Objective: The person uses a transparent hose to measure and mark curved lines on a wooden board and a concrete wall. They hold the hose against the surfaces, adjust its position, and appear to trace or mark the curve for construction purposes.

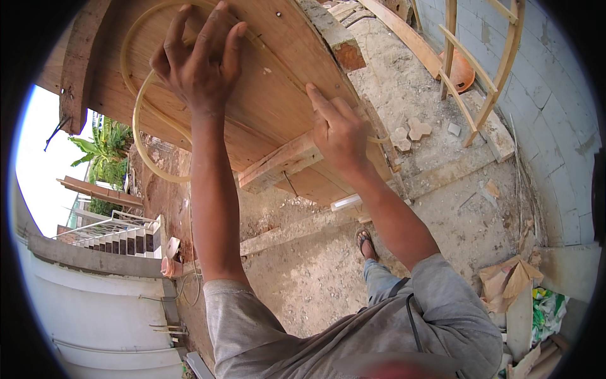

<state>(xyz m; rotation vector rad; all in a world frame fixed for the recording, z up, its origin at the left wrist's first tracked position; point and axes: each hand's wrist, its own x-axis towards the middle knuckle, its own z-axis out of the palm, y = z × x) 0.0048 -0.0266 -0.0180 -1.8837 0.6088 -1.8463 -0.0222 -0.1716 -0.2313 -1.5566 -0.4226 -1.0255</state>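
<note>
My left hand point(201, 72) is raised against a plywood panel point(271, 69), its fingers spread and slightly bent. A clear yellowish hose point(137, 126) loops around beside it and passes close to its fingertips; whether they touch it is unclear. Lower right on the panel is my right hand point(341, 134), index finger stretched along the wood and the other fingers curled. A short end of the hose comes out at this hand's right side, so the hose appears to run under its curled fingers. A timber batten point(281, 163) crosses the panel just left of my right hand.
A wooden ladder point(499, 69) leans by the grey block wall point(549, 126), near an orange bowl-shaped object point(459, 69). Hexagonal pavers point(418, 129) lie on rough concrete. Torn brown paper point(510, 278) and sacks point(548, 312) are at lower right. A white-railed stair point(126, 237) stands left.
</note>
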